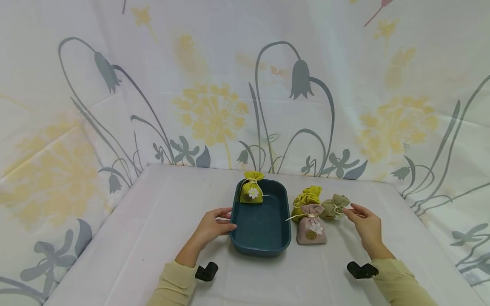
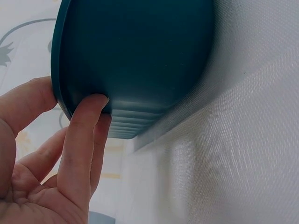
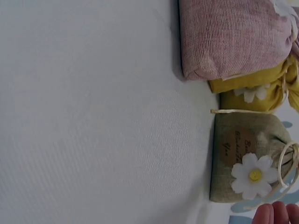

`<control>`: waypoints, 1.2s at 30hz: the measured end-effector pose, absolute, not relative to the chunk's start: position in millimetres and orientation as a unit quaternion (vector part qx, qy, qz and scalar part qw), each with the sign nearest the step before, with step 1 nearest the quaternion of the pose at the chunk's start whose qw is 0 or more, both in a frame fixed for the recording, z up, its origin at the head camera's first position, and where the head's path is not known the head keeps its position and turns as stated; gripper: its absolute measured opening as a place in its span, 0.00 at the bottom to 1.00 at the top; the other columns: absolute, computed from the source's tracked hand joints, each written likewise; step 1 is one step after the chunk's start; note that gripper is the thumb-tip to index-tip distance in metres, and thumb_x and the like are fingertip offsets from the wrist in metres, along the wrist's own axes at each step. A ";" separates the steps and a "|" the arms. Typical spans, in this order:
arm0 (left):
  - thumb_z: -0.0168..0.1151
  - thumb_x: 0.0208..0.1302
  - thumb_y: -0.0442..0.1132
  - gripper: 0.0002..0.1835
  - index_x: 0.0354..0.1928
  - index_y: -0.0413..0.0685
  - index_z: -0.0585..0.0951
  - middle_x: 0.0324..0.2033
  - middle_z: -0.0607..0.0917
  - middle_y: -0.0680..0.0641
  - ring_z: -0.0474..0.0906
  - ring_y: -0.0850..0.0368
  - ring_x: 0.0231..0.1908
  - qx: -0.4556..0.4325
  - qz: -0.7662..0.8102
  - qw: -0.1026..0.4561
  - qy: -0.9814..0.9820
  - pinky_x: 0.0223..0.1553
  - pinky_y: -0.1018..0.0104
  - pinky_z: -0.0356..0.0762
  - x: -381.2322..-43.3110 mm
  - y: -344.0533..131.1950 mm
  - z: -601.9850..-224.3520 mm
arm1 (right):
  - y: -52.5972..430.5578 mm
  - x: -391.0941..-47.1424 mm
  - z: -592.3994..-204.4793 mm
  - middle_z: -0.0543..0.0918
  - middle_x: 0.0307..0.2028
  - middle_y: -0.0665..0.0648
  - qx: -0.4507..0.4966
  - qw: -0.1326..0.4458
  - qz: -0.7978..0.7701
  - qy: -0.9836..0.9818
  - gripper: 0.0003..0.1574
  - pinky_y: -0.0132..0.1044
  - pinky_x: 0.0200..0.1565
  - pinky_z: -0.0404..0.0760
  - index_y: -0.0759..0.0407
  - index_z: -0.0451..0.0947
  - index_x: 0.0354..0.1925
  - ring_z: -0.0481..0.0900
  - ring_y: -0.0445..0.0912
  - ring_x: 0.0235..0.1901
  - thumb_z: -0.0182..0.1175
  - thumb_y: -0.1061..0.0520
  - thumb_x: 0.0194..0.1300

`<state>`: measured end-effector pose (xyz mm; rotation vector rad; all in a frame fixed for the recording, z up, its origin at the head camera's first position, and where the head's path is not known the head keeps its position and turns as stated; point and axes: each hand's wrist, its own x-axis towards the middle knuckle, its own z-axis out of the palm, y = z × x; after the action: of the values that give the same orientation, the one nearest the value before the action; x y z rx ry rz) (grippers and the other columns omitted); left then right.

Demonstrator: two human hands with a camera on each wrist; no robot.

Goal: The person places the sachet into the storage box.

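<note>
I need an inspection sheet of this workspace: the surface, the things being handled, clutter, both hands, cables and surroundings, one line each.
Surface: table covered with a white cloth, lightly creased.
Things in hand: dark blue tray holding one yellow-green pouch at its far end; beside the tray lie a second yellow-green pouch, a pink pouch and an olive pouch, bunched together.
Clutter: nothing seen.
Hands: left hand grips the tray's near left rim, thumb on the rim, fingers on the outer wall; right hand has its fingertips at the olive pouch, contact unclear.
Cables: nothing seen.
Surroundings: flower-printed curtain behind and at both sides.
</note>
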<state>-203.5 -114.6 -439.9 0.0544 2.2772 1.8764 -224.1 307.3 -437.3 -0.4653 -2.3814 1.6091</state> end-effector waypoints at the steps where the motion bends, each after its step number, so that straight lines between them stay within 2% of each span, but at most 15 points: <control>1: 0.68 0.54 0.31 0.31 0.61 0.37 0.70 0.48 0.76 0.38 0.79 0.49 0.45 0.018 0.633 0.094 0.769 0.37 0.61 0.82 -203.3 -114.3 -439.7 | 307.9 -225.6 -437.1 0.74 0.27 0.31 -0.156 0.115 0.543 -0.817 0.38 0.19 0.34 0.71 0.68 0.69 0.59 0.71 0.25 0.30 0.65 0.47 0.58; 5: 0.68 0.54 0.32 0.31 0.61 0.37 0.70 0.48 0.76 0.38 0.79 0.50 0.44 0.018 0.630 0.094 0.771 0.37 0.61 0.82 -203.2 -113.6 -439.3 | 311.3 -231.4 -436.4 0.74 0.28 0.31 -0.144 0.095 0.538 -0.825 0.40 0.23 0.37 0.73 0.68 0.69 0.60 0.71 0.25 0.30 0.67 0.46 0.57; 11: 0.68 0.54 0.31 0.31 0.61 0.37 0.70 0.49 0.76 0.37 0.78 0.49 0.45 0.018 0.637 0.097 0.765 0.38 0.61 0.82 -203.5 -114.0 -438.9 | 317.2 -239.7 -433.8 0.75 0.30 0.31 -0.116 0.055 0.567 -0.814 0.46 0.42 0.50 0.71 0.68 0.65 0.62 0.74 0.27 0.33 0.65 0.41 0.56; 14: 0.68 0.54 0.31 0.32 0.62 0.37 0.70 0.49 0.75 0.37 0.78 0.49 0.45 0.016 0.639 0.098 0.763 0.37 0.61 0.82 -204.0 -114.0 -439.3 | 317.8 -242.9 -432.6 0.75 0.30 0.32 -0.106 0.053 0.572 -0.812 0.45 0.46 0.53 0.69 0.69 0.66 0.61 0.74 0.28 0.33 0.65 0.41 0.56; 22: 0.68 0.54 0.30 0.32 0.62 0.37 0.69 0.49 0.75 0.38 0.78 0.49 0.45 0.018 0.636 0.098 0.765 0.37 0.60 0.82 -203.2 -113.8 -439.3 | 309.6 -246.3 -428.6 0.73 0.32 0.35 -0.120 0.057 0.560 -0.818 0.47 0.47 0.56 0.67 0.69 0.65 0.62 0.69 0.29 0.36 0.65 0.40 0.55; 30: 0.68 0.54 0.31 0.32 0.62 0.36 0.69 0.49 0.76 0.38 0.79 0.49 0.45 0.023 0.636 0.097 0.765 0.37 0.60 0.82 -201.4 -114.3 -438.5 | 303.1 -245.7 -424.7 0.75 0.30 0.34 -0.113 0.080 0.545 -0.827 0.39 0.35 0.46 0.70 0.69 0.72 0.55 0.70 0.31 0.36 0.66 0.43 0.56; 36: 0.67 0.54 0.30 0.32 0.62 0.35 0.68 0.49 0.75 0.36 0.79 0.48 0.45 0.025 0.637 0.098 0.764 0.37 0.60 0.82 -201.6 -114.4 -438.4 | 303.4 -245.3 -423.2 0.77 0.28 0.33 -0.108 0.092 0.541 -0.829 0.35 0.34 0.44 0.69 0.68 0.75 0.51 0.71 0.31 0.35 0.67 0.43 0.55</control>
<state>-201.6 -114.4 -438.4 0.0743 2.2607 1.8867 -245.3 303.4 -423.2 -0.3210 -2.4617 1.6072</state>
